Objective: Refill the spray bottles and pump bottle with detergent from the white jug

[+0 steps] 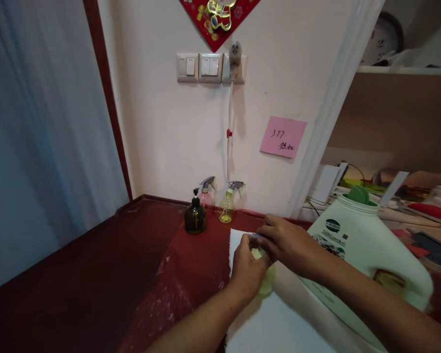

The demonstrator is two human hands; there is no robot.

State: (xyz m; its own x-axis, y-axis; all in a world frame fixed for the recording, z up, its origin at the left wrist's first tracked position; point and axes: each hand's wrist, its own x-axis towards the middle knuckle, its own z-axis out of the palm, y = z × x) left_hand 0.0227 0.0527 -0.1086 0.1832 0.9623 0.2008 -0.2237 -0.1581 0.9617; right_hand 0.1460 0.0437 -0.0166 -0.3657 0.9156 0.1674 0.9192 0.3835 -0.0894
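Note:
Both hands meet over a white cloth or sheet [279,323]. Between them is a pale yellow see-through spray bottle [267,283], its upper part largely covered by fingers. My left hand [248,268] is closed around the bottle's neck from the left. From the right, my right hand [284,241] is closed over its top, where a bit of grey, like a trigger head, shows between the fingers. The exact grip there is hidden.
A dark pump bottle [195,218], a pink spray bottle [206,198] and a yellow spray bottle [226,208] stand by the wall. A large pale green jug [356,260] is close on the right. Cluttered shelves [404,71] lie beyond; a curtain [51,108] hangs left.

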